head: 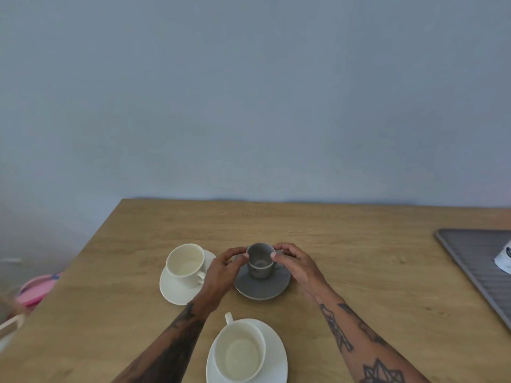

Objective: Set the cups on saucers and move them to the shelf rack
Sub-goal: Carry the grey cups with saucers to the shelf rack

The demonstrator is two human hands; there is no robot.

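Observation:
A small grey cup stands upright on a grey saucer in the middle of the wooden table. My left hand and my right hand both touch the cup's rim with their fingertips, one on each side. To the left, a cream cup sits on a white saucer. Close to me, a larger cream cup rests on a white saucer, its handle pointing away. No shelf rack is in view.
A grey ribbed mat or tray lies at the table's right edge with a white object on it. Off the table's left edge sit a pink item and part of a pale frame. A blue-grey wall stands behind the table.

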